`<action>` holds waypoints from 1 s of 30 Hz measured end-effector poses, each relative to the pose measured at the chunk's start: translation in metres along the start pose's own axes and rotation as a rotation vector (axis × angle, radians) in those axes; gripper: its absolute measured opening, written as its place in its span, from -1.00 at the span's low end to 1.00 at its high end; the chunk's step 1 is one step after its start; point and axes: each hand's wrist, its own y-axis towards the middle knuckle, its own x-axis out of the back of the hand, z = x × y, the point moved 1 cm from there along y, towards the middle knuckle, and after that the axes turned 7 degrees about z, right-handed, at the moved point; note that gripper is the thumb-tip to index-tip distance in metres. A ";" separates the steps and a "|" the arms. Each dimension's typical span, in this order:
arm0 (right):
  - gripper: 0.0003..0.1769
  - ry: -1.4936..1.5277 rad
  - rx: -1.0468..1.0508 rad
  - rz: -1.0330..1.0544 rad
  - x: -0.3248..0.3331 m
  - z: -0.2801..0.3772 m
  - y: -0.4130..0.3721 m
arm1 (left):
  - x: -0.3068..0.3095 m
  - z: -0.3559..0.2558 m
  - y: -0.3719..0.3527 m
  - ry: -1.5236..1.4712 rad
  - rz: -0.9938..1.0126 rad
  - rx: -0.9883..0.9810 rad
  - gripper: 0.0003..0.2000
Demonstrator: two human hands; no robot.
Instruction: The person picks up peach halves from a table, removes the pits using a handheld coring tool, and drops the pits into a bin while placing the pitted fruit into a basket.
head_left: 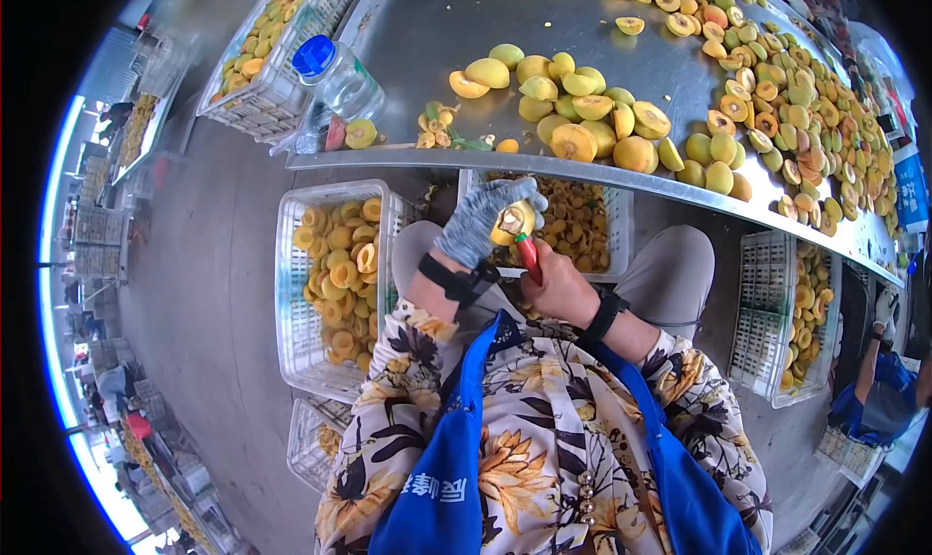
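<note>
My left hand [478, 223], in a grey knit glove, is closed around a halved yellow peach [503, 231] whose cut face and pit cavity show. In my bare right hand [561, 288] is a red-handled pitting tool [528, 255]; its head meets the cut face and is partly hidden by the fruit. Both hands are over my lap, just in front of the table edge. Beneath them, a white crate [621, 230] holds many peach pieces. Nearest on the tabletop lies a pile of halved peaches [592, 108].
The metal table [427, 60] carries a larger peach heap [801, 108] on the right and a blue-capped plastic jar [340, 77] on the left. Peach-filled crates stand at left [291, 293], right [762, 312] and upper left [267, 108]. Another person [888, 395] is at far right.
</note>
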 end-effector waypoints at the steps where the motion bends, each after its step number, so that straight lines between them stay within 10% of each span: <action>1: -0.70 -0.054 0.045 -0.005 0.001 -0.001 0.002 | 0.006 -0.005 0.002 0.117 0.002 0.101 -0.72; 6: -0.75 0.122 0.260 -0.018 0.007 -0.006 0.017 | 0.001 -0.001 0.010 0.018 -0.010 -0.048 -0.73; 10: -0.73 0.345 -0.012 0.126 0.016 0.002 0.018 | -0.007 0.005 0.011 -0.135 -0.250 -0.166 -0.68; 15: -0.71 -0.053 0.238 -0.227 0.020 0.010 0.009 | -0.006 0.012 0.011 -0.248 -0.305 -0.232 -0.67; 20: -0.87 -0.061 0.333 -0.088 0.046 0.021 -0.005 | 0.007 0.004 -0.001 -0.204 -0.363 -0.098 -0.69; 23: -0.97 0.644 0.070 -0.002 0.069 0.045 -0.011 | 0.036 0.002 -0.004 -0.125 -0.391 -0.171 -0.64; 30: -0.66 0.955 -0.091 -0.152 0.020 0.016 0.015 | -0.024 0.021 0.009 -0.275 -0.387 -0.364 -0.55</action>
